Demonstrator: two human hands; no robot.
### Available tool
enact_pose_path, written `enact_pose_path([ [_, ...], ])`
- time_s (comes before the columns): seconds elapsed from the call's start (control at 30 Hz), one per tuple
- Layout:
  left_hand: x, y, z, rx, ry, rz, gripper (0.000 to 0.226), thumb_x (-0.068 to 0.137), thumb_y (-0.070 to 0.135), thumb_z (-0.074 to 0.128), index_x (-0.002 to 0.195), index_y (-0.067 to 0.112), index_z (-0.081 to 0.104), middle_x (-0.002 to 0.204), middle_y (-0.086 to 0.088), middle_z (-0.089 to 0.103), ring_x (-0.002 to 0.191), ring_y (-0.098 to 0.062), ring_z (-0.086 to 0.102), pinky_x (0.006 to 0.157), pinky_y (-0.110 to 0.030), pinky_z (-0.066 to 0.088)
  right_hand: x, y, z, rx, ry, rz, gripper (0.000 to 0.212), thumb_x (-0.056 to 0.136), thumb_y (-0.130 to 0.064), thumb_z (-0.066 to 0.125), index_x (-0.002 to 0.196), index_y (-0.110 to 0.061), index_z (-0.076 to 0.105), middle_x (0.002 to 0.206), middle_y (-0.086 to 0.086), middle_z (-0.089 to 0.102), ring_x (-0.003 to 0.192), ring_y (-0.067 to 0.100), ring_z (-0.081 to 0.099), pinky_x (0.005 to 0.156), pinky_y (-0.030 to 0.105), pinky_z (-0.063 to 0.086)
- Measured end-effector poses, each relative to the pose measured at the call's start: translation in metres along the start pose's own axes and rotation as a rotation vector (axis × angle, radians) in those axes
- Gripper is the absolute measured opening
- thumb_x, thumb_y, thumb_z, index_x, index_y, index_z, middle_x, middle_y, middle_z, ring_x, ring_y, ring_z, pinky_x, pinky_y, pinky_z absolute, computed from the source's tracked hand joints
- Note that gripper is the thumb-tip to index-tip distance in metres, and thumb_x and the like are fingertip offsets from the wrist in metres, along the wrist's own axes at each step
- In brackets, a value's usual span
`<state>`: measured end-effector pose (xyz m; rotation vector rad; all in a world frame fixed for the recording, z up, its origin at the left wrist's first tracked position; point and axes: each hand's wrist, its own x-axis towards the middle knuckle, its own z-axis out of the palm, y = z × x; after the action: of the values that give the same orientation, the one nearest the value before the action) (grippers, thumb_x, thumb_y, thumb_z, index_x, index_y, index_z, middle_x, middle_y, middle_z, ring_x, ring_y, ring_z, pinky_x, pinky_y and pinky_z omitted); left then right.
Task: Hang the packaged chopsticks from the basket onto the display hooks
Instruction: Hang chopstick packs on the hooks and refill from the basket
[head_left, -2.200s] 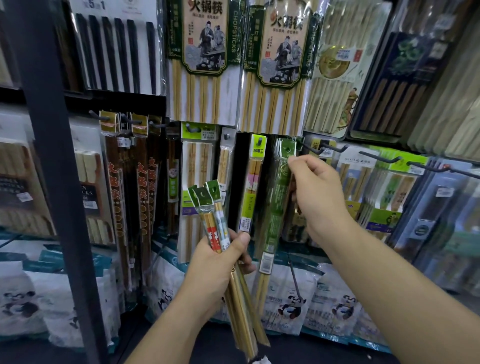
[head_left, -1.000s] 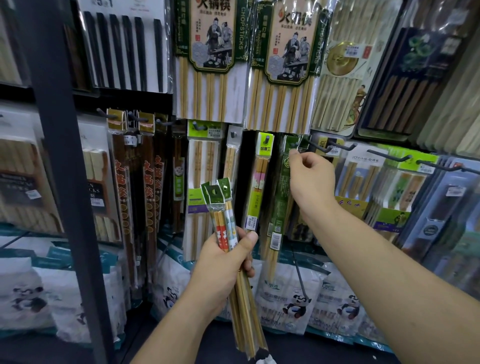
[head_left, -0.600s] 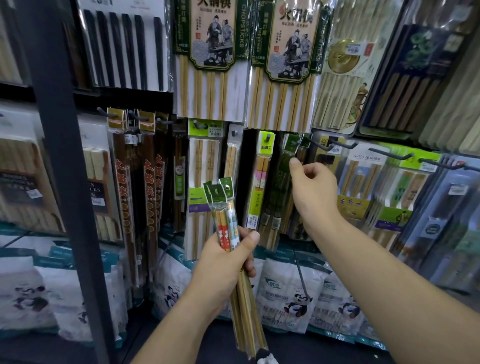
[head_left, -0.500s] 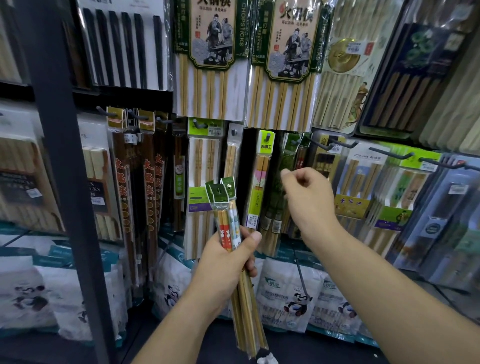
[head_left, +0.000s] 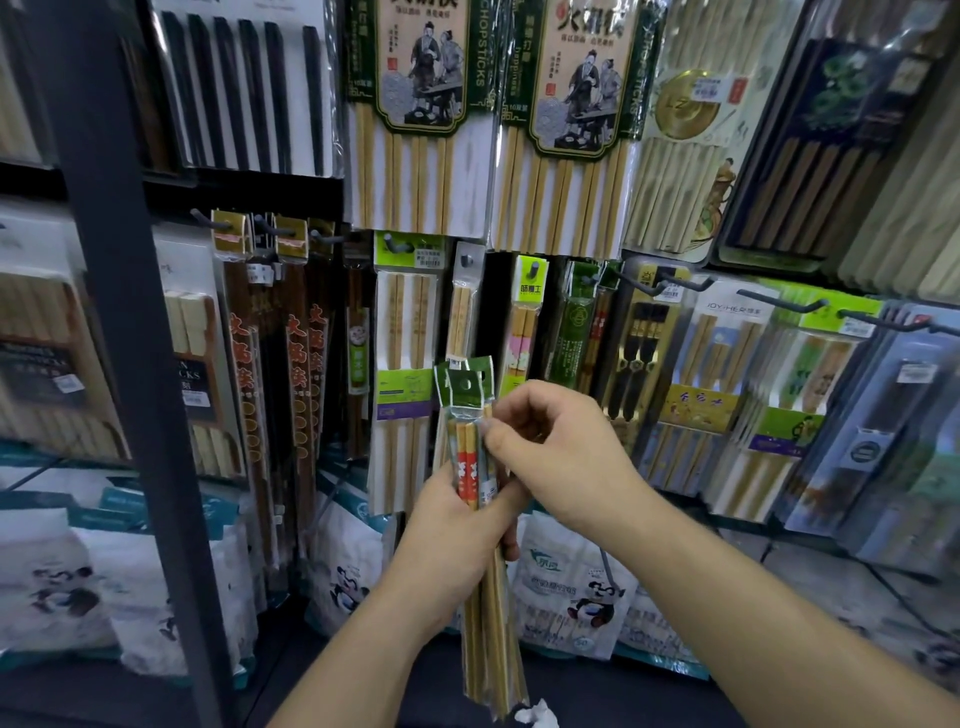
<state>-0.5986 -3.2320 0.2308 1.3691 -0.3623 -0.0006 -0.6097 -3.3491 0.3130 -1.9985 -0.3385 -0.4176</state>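
Packs are gathered in your left hand (head_left: 447, 540), which is closed around the middle of the bundle of packaged chopsticks (head_left: 469, 457), at about 6 o'clock from the centre of the view. You hold the bundle upright, I think so that the green header tabs (head_left: 464, 385) with their holes stand free at 12 o'clock, above your fingers. Your right hand (head_left: 556, 457) is at 3 o'clock of the bundle, thumb in front and curled fingers behind, pinching its upper part. It looks like you are separating one pack, but which one I cannot tell. The display hooks (head_left: 779, 300) stick out at 1 to 2 o'clock from your hands, well apart from them. A dark green pack (head_left: 575, 332) hangs at 1 o'clock. The basket is not in view. For the next move, take the pack near its tab, so the hole can meet the hook tip straight.
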Motion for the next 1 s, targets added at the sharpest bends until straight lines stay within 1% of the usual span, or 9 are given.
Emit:
enact_pose_path([
  [0.1, -0.002, 0.001, -0.001, -0.088, -0.026, -0.042, 0.042, 0.071, 0.065, 0.078, 0.085, 0.027, 0.069, 0.066, -0.005, 0.067, 0.058, -0.021, 0.066, 0.056, -0.03, 0.056, 0.003, 0.004, 0.0, 0.055, 0.053, 0.039, 0.018, 0.092, -0.019, 0.074, 0.077, -0.016, 0.063, 0.06, -0.015, 0.058, 0.057, 0.0, 0.053, 0.056, 0.016, 0.047],
  [0.17, -0.004, 0.004, -0.001, -0.177, -0.013, -0.099, 0.058, 0.072, 0.074, 0.074, 0.093, 0.02, 0.068, 0.074, -0.012, 0.072, 0.062, -0.027, 0.072, 0.056, -0.03, 0.057, 0.007, 0.005, -0.004, 0.081, 0.126, 0.049, 0.018, 0.093, -0.023, 0.073, 0.08, -0.015, 0.063, 0.06, -0.012, 0.057, 0.057, 0.004, 0.052, 0.055, 0.019, 0.047],
  [0.23, -0.004, 0.006, 0.0, -0.208, 0.062, -0.125, 0.055, 0.072, 0.069, 0.07, 0.086, 0.016, 0.069, 0.074, -0.01, 0.074, 0.065, -0.025, 0.074, 0.056, -0.031, 0.058, 0.012, 0.003, -0.013, 0.114, 0.206, 0.047, 0.014, 0.093, -0.025, 0.073, 0.088, -0.015, 0.066, 0.063, -0.008, 0.058, 0.058, 0.005, 0.052, 0.056, 0.018, 0.048],
  [0.3, -0.001, 0.005, -0.001, -0.207, 0.142, -0.133, 0.05, 0.085, 0.059, 0.066, 0.082, 0.009, 0.066, 0.07, -0.006, 0.07, 0.062, -0.02, 0.071, 0.057, -0.032, 0.059, 0.018, -0.001, -0.024, 0.153, 0.283, 0.044, 0.009, 0.094, -0.024, 0.072, 0.092, -0.017, 0.067, 0.064, -0.01, 0.059, 0.059, 0.004, 0.052, 0.057, 0.016, 0.048],
  [0.43, 0.002, 0.004, -0.007, -0.139, 0.16, -0.125, 0.039, 0.098, 0.044, 0.062, 0.079, 0.009, 0.058, 0.061, -0.004, 0.06, 0.054, -0.021, 0.062, 0.055, -0.032, 0.055, 0.032, -0.01, -0.041, 0.189, 0.374, 0.071, 0.011, 0.098, -0.025, 0.067, 0.089, -0.019, 0.068, 0.071, 0.0, 0.056, 0.065, 0.01, 0.049, 0.061, 0.023, 0.046],
  [0.53, -0.001, 0.005, -0.007, -0.002, 0.113, -0.112, 0.046, 0.095, 0.052, 0.061, 0.074, 0.011, 0.057, 0.054, -0.005, 0.057, 0.048, -0.018, 0.058, 0.053, -0.029, 0.052, 0.038, -0.014, -0.045, 0.205, 0.419, 0.11, 0.024, 0.101, -0.03, 0.063, 0.08, -0.017, 0.066, 0.067, 0.002, 0.05, 0.063, 0.012, 0.045, 0.065, 0.026, 0.042],
  [0.7, -0.001, 0.003, -0.007, 0.128, 0.118, -0.132, 0.052, 0.08, 0.069, 0.064, 0.074, 0.02, 0.046, 0.052, 0.0, 0.042, 0.046, -0.017, 0.043, 0.053, -0.031, 0.044, 0.044, -0.017, -0.048, 0.221, 0.459, 0.129, 0.032, 0.102, -0.03, 0.06, 0.076, -0.01, 0.059, 0.064, 0.006, 0.038, 0.06, 0.017, 0.037, 0.066, 0.021, 0.038],
  [0.87, 0.001, 0.002, -0.007, 0.002, 0.115, -0.153, 0.061, 0.073, 0.077, 0.067, 0.078, 0.02, 0.044, 0.059, 0.0, 0.041, 0.047, -0.015, 0.038, 0.053, -0.034, 0.037, 0.048, -0.02, -0.048, 0.262, 0.456, 0.139, 0.037, 0.103, -0.027, 0.058, 0.081, 0.003, 0.057, 0.076, 0.011, 0.037, 0.072, 0.027, 0.031, 0.086, 0.03, 0.042],
  [1.0, 0.001, 0.005, -0.006, -0.179, 0.118, -0.217, 0.059, 0.07, 0.077, 0.067, 0.078, 0.02, 0.053, 0.06, 0.002, 0.045, 0.044, -0.012, 0.037, 0.043, -0.025, 0.037, 0.05, -0.022, -0.046, 0.241, 0.476, 0.163, 0.027, 0.101, -0.022, 0.058, 0.078, -0.008, 0.056, 0.074, 0.01, 0.036, 0.072, 0.025, 0.033, 0.089, 0.032, 0.041],
])
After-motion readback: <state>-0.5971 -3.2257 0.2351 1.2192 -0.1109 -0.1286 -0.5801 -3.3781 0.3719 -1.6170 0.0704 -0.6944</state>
